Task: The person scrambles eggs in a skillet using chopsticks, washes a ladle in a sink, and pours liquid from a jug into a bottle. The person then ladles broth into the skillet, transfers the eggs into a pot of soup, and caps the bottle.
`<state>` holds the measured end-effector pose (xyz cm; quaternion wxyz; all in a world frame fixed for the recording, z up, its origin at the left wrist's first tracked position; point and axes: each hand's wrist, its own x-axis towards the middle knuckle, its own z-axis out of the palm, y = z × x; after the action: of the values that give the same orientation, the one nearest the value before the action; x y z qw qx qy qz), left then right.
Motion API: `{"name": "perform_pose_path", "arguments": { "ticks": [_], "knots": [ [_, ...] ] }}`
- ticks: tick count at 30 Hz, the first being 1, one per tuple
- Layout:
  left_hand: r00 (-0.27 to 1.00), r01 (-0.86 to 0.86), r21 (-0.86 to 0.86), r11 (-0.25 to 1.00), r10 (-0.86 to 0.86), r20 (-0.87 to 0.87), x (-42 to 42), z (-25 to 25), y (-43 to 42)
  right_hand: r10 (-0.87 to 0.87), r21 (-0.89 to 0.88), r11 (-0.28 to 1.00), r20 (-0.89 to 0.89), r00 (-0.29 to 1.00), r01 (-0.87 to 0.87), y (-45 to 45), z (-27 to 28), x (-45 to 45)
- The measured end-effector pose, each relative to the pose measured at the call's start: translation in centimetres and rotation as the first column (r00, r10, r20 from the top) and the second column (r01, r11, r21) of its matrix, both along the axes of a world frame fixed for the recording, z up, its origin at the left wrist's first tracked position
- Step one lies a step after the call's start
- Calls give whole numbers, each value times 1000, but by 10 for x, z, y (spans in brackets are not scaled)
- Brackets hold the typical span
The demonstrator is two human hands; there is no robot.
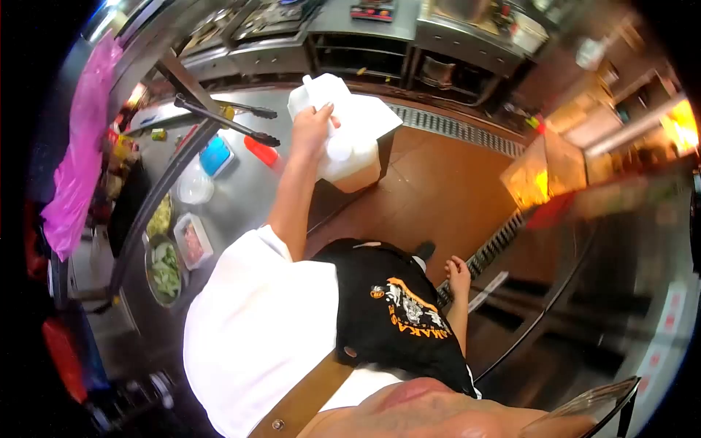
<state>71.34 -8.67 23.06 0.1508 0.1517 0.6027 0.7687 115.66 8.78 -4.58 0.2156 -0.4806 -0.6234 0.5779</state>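
Left hand (314, 130) grips white jug (349, 120); bowl (150, 286) holds green pieces (165, 269).

Your left hand (312, 130) is brightly lit, and the white jug (352, 164) it grips glares until detail washes out. Beyond your right hand (458, 274), an intense orange glow (683, 125) burns out at the far side, while nearby surfaces smear with blur and fall into shadow. Soft reflections show on the steel counter (244, 193) beside your left arm. Around both hands, the wide view bends lines and darkens to black corners.
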Motion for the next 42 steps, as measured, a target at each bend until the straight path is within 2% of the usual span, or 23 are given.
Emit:
{"name": "perform_pose_path", "arguments": {
  "ticks": [1,3,5,6,9,12,13,15,17,19,21,23,27,31,33,34,35,36,37,39,40,41,42],
  "knots": [
    [999,-50,25,998,51,-1,-3,-13,-13,65,1,998,2,998,-65,17,-6,-14],
    [977,-209,52,977,206,63,20,-28,-55,262,239,943,-100,960,-232,40,5,-43],
    [929,-352,73,933,339,148,72,-33,-111,477,349,847,-165,864,-401,-2,76,-70],
    [923,-356,81,931,337,184,17,-7,-81,551,412,780,-98,828,-471,11,126,-142],
    [850,-511,236,827,444,285,29,-27,-112,873,567,380,42,486,-731,-27,230,-245],
    [683,-728,297,618,611,401,104,-51,-182,950,602,87,190,249,-794,-161,279,-259],
    [713,-696,299,653,578,398,61,-25,-122,933,613,40,261,250,-789,-120,315,-319],
    [696,-717,371,590,582,420,78,-31,-147,909,706,-164,380,173,-689,-154,326,-343],
    [538,-841,372,394,680,497,109,-29,-158,869,726,-330,483,106,-604,-180,312,-357],
    [463,-873,420,247,687,560,95,-51,-108,855,742,-404,514,67,-535,-151,272,-396],
    [376,-915,345,208,750,544,47,-22,-74,900,770,-370,436,4,-520,-121,298,-457],
    [216,-941,335,45,843,492,-21,-25,68,906,846,-419,366,-212,-329,10,295,-557],
    [-43,-857,440,-269,887,460,20,-57,12,678,853,-522,420,-604,8,-84,276,-561],
    [-319,-699,419,-580,777,543,14,-32,14,268,823,-533,383,-884,196,-133,300,-592],
    [-386,-643,419,-641,743,547,40,-20,-9,238,779,-578,444,-864,241,-163,336,-564],
    [-390,-664,393,-636,743,544,-39,5,86,295,750,-628,475,-829,206,-62,360,-643],
    [-427,-623,387,-679,711,559,-35,0,91,240,738,-628,486,-840,248,-66,356,-635],
    [-431,-608,385,-695,696,575,-19,-9,86,278,589,-769,658,-700,249,-84,347,-615],
    [-442,-620,384,-684,709,549,-75,-8,122,310,468,-866,778,-547,175,-56,343,-671],
    [-474,-582,379,-719,679,560,-63,-15,99,240,464,-830,799,-552,311,-91,330,-658],
    [-469,-565,380,-732,665,581,-35,-23,58,169,514,-776,727,-665,365,-135,322,-635],
    [-501,-554,386,-737,666,553,-81,-13,82,95,614,-688,606,-790,387,-113,326,-686],
    [-515,-535,389,-750,654,554,-87,-12,89,76,608,-686,606,-792,400,-110,325,-693]
  ]
}}
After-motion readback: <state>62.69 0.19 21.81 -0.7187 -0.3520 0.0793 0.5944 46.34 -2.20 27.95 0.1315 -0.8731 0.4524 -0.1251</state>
